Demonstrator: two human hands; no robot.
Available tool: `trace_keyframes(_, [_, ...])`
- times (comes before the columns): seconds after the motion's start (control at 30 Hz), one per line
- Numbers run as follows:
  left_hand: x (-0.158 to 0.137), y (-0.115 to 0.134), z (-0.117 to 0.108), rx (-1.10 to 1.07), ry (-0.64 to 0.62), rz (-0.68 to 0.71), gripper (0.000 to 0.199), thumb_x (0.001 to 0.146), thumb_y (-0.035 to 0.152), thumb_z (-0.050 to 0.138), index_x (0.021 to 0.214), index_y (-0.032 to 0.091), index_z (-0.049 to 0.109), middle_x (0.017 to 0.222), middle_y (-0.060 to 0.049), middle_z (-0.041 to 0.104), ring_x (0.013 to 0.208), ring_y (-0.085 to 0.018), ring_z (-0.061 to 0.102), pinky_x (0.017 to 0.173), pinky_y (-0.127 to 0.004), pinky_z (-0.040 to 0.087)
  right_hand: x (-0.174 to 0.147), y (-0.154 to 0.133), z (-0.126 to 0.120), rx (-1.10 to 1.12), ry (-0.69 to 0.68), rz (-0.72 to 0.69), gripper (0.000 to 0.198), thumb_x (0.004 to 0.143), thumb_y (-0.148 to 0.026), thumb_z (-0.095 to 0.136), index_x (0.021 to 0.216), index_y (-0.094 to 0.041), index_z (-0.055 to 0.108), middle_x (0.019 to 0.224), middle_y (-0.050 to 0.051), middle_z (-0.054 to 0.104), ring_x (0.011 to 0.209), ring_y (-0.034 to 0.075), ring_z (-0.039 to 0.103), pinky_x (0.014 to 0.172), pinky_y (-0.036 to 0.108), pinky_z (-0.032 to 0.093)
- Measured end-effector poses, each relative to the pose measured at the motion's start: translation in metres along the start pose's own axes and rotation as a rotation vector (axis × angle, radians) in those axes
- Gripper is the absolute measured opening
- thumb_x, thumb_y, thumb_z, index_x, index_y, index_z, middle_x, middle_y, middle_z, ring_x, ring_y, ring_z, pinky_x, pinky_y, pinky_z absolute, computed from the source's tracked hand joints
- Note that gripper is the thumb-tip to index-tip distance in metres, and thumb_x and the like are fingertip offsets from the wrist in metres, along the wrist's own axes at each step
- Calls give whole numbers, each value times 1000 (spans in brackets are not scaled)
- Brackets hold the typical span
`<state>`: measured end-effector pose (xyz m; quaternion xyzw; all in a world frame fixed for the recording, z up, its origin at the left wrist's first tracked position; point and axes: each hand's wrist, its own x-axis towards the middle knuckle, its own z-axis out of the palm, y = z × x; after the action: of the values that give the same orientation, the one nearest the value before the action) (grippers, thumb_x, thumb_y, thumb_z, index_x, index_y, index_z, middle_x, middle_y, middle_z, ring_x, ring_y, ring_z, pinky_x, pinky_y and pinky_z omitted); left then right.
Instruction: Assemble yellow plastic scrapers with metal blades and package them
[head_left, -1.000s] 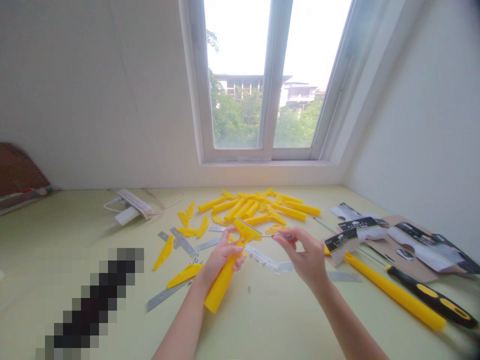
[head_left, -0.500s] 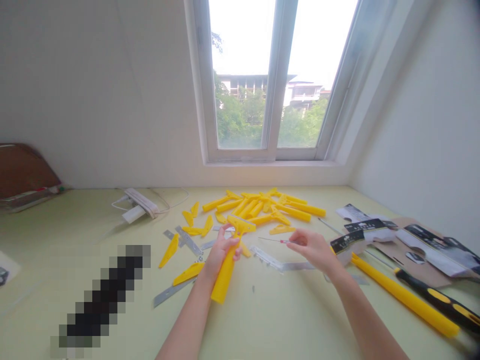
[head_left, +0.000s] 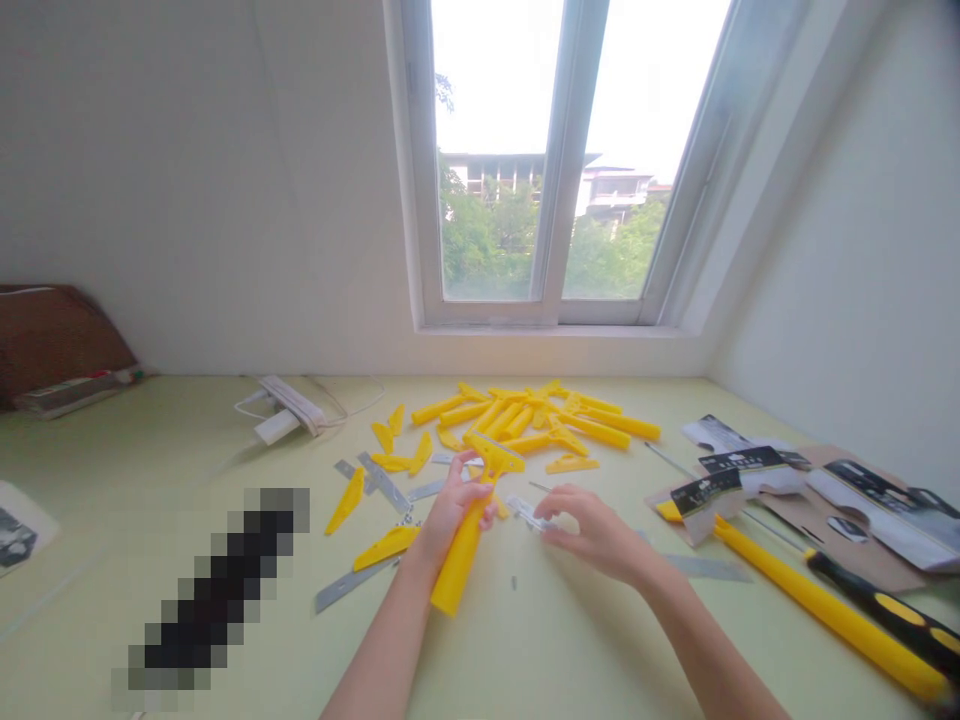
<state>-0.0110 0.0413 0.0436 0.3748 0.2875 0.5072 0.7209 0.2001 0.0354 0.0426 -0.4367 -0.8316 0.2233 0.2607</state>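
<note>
My left hand (head_left: 455, 510) is wrapped round a yellow plastic scraper handle (head_left: 459, 560), its wide head (head_left: 498, 456) pointing away from me. My right hand (head_left: 592, 530) has its fingers curled in, and the thin shaft of a small screwdriver (head_left: 538, 486) sticks out to the left from it; the grip is hidden. The thumb and fingertips are at a clear plastic packet (head_left: 528, 514) on the table. Whether they pinch it I cannot tell. Close to my left hand lie a yellow blade cover (head_left: 385, 547) and a grey metal blade (head_left: 337, 592).
Several yellow scraper handles (head_left: 517, 415) are heaped at the back. Loose blades (head_left: 384, 482) and yellow covers (head_left: 345, 502) lie on the left. To the right are black-and-white packages (head_left: 750, 470), a long yellow tube (head_left: 825, 610) and a black-yellow handle (head_left: 877, 605). A power strip (head_left: 292, 405) stands back left.
My right hand has moved left and down to the clear packet, and less of the screwdriver shows. My left hand keeps hold of the scraper handle. The view has shifted slightly.
</note>
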Motion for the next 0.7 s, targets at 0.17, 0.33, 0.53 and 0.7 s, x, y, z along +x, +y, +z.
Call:
trace_keyframes(0.17, [-1,-1,1,8,-34,-14,54,67,13,57,113,26,31,82,1,54,44,-5,49,41,-16,32,4,2,10,-52,-23,-10,16,73,-11,52,71,-21,66,75,2,62,73,16,57,68,26,44])
trace_keyframes(0.33, [-1,-2,1,20,-60,-38,50,68,13,55,112,24,34,81,0,55,45,-5,49,41,-15,32,6,3,14,-89,-40,-3,19,71,-7,49,68,-19,63,73,1,61,68,15,56,63,24,41])
trace_keyframes(0.53, [-2,-2,4,4,-74,-54,52,67,14,57,112,26,34,82,1,54,45,-5,49,41,-15,31,4,-5,15,-185,-48,12,20,69,-3,46,68,-19,58,75,1,59,68,13,53,61,21,38])
trace_keyframes(0.7, [-3,-2,5,7,-83,-65,51,67,14,58,111,26,35,83,1,54,45,-4,49,41,-15,31,4,-14,18,-346,-40,8,21,68,-2,45,67,-19,57,72,2,59,67,14,53,59,22,35])
